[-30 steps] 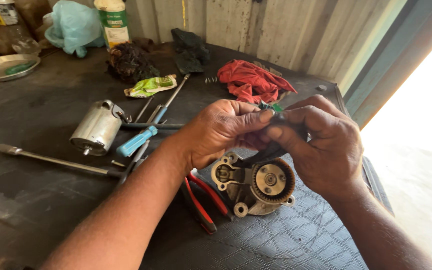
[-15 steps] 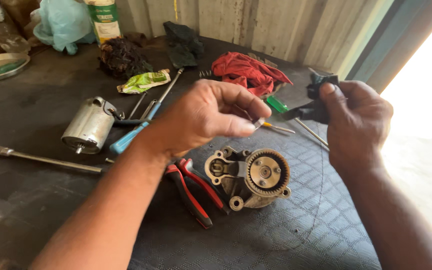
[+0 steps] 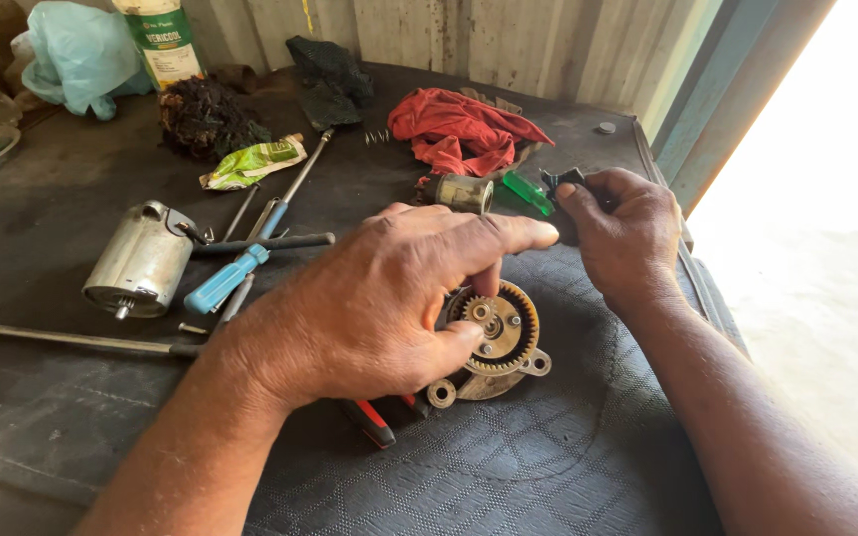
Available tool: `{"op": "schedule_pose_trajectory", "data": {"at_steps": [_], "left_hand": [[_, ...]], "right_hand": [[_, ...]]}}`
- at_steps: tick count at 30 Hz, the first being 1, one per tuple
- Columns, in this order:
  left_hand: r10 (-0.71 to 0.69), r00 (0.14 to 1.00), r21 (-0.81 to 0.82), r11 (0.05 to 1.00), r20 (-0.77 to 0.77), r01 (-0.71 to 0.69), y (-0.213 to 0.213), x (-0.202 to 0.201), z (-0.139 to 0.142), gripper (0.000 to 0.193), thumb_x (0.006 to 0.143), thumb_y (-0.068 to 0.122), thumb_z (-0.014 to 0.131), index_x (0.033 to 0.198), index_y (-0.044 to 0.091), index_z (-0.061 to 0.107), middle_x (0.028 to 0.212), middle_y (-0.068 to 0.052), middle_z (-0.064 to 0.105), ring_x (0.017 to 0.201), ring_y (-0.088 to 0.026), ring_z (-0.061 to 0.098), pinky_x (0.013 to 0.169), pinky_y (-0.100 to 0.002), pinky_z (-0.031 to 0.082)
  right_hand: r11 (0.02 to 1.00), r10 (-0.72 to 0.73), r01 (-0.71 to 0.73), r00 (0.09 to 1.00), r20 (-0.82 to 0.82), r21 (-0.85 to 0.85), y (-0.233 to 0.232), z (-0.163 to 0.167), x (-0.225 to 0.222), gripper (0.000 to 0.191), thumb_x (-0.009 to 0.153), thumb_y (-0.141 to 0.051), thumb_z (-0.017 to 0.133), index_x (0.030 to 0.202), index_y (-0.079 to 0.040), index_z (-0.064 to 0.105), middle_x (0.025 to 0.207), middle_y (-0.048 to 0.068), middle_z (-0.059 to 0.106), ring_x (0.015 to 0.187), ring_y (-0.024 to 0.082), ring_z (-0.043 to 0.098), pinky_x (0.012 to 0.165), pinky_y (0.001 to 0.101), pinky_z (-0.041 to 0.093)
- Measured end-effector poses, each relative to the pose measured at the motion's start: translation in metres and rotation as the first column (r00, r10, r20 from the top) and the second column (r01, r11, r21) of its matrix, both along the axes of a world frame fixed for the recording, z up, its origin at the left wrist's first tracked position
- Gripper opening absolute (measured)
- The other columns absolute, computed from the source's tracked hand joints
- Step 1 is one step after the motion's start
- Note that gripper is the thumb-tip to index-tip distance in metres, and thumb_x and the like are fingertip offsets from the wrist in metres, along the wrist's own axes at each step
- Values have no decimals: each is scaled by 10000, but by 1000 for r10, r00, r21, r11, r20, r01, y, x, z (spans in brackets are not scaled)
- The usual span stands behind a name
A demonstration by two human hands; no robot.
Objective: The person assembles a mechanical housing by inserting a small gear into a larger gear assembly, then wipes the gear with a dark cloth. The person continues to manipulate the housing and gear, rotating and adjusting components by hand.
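1. The left hand lies palm down over the gear housing, a round metal part with a toothed ring and small gears inside. Its fingers are curled, with thumb and fingertips pinching at the small centre gear, so the hand both steadies the part and works on it.
2. The gear housing rests flat on the dark rubber mat of the tabletop, open face up. That probably keeps the loose gears seated and in plain view.
3. The right hand is raised just beyond the housing and closed around a small black part, kept off the mat and close by.
4. Red-handled pliers lie half under the left hand, touching the housing's near edge.
5. A cylindrical motor body lies on its side to the left, well apart, beside a blue-handled screwdriver and a long steel bar.
6. A red rag and a green-handled tool lie behind the hands, seemingly set aside within reach.
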State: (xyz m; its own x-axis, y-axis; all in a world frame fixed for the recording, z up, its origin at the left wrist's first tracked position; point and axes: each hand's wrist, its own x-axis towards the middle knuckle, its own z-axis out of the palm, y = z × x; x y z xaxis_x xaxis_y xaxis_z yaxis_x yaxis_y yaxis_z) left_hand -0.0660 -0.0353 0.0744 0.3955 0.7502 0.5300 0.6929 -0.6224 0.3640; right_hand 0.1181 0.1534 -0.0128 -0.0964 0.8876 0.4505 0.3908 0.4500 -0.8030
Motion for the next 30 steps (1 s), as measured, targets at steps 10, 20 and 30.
{"op": "schedule_pose_trajectory", "data": {"at_steps": [10, 20, 30], "left_hand": [[4, 998, 59, 998, -60, 0, -2, -2, -3, 296, 774, 98, 712, 1070, 93, 704, 1006, -68, 687, 1021, -280, 680, 913, -418, 538], [57, 996, 24, 998, -65, -56, -2, -1, -1, 207, 755, 117, 721, 957, 77, 742, 952, -79, 654, 982, -270, 681, 871, -402, 550], [-95, 948, -172, 973, 305, 153, 2, -12, -5, 235, 843, 191, 788, 1012, 36, 736, 921, -38, 720, 837, -145, 687, 756, -292, 563]], "right_hand": [[998, -32, 27, 995, 93, 54, -1, 0, 0, 231, 900, -257, 786, 992, -45, 783, 746, 56, 735, 645, 115, 661, 620, 314, 516], [998, -19, 13, 995, 96, 65, -2, 1, 0, 230, 898, -262, 786, 994, -53, 788, 747, 48, 737, 655, 107, 657, 634, 313, 518], [995, 9, -17, 997, 80, 95, 1, -3, 0, 254, 888, -269, 781, 979, -32, 781, 747, 67, 741, 658, 120, 681, 634, 315, 528]]}}
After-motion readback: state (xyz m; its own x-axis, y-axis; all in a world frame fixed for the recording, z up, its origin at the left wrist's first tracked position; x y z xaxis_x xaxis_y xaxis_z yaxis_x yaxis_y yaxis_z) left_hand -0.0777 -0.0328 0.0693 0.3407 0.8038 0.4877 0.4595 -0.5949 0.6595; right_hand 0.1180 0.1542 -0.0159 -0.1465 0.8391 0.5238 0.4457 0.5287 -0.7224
